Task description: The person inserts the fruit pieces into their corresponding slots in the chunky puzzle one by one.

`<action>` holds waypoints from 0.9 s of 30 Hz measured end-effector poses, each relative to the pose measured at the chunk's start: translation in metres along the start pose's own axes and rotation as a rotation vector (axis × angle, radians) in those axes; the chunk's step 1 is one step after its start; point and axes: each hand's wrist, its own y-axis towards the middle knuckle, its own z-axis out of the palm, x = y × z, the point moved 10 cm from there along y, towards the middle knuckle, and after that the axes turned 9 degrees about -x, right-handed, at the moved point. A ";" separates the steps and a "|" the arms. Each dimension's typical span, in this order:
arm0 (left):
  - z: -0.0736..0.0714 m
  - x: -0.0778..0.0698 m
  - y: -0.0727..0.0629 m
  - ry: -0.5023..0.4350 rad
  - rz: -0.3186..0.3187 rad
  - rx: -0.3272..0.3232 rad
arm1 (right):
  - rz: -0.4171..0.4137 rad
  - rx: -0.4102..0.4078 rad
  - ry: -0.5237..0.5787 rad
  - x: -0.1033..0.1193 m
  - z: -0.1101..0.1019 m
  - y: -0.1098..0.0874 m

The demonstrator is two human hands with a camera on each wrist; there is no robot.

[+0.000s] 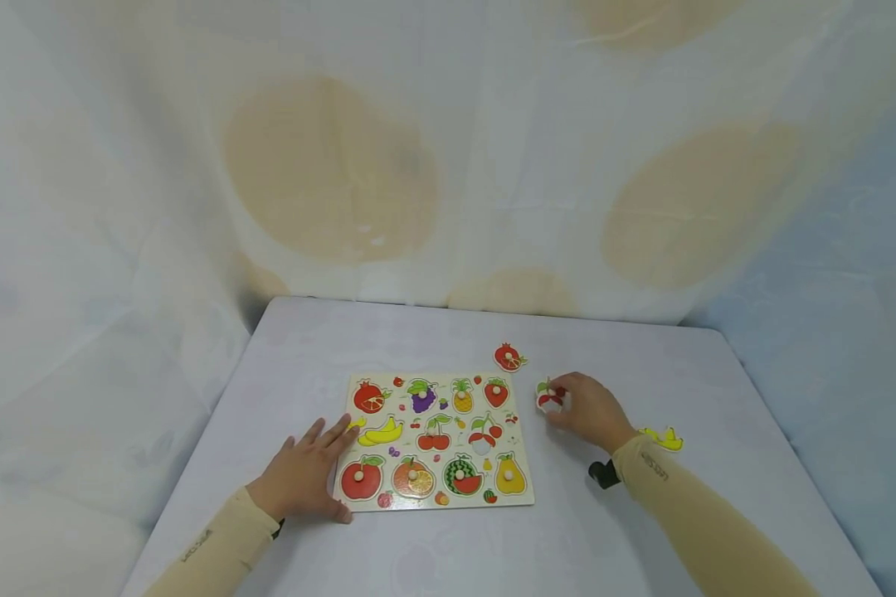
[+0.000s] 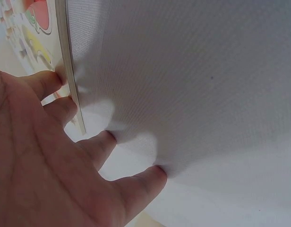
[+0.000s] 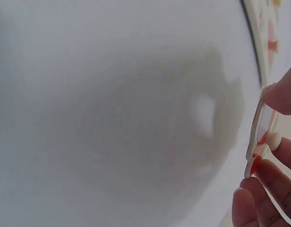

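Observation:
A fruit peg puzzle board [image 1: 448,455] lies on the table. Against its left edge, my left hand [image 1: 308,471] rests with fingers spread and straight; in the left wrist view, some fingers touch the board edge [image 2: 69,61] and others the table. Just beyond the board's right edge, my right hand [image 1: 591,412] pinches a red-and-white fruit puzzle piece [image 1: 548,398] with a green leaf. In the right wrist view this piece [image 3: 260,135] is tilted on edge, its pale knob [image 3: 273,140] beside the fingers. Its lower contact with the table is unclear.
A loose pomegranate piece [image 1: 507,357] lies behind the board's right corner. Right of my right wrist is a banana piece [image 1: 670,439], partly hidden by the arm. Knobbed pieces such as the apple [image 1: 362,481] and watermelon [image 1: 459,468] sit in the board. A cloth wall [image 1: 463,166] stands behind the table.

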 end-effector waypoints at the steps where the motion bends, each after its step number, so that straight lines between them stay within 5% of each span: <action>1: 0.000 0.000 0.000 0.003 0.001 0.000 | -0.005 0.002 0.000 0.004 0.000 -0.002; 13: -0.001 0.000 0.000 -0.001 -0.003 0.007 | -0.079 0.040 0.002 0.059 0.018 -0.021; 27: 0.002 0.001 0.001 0.007 -0.012 0.001 | -0.065 0.096 -0.042 0.102 0.034 -0.031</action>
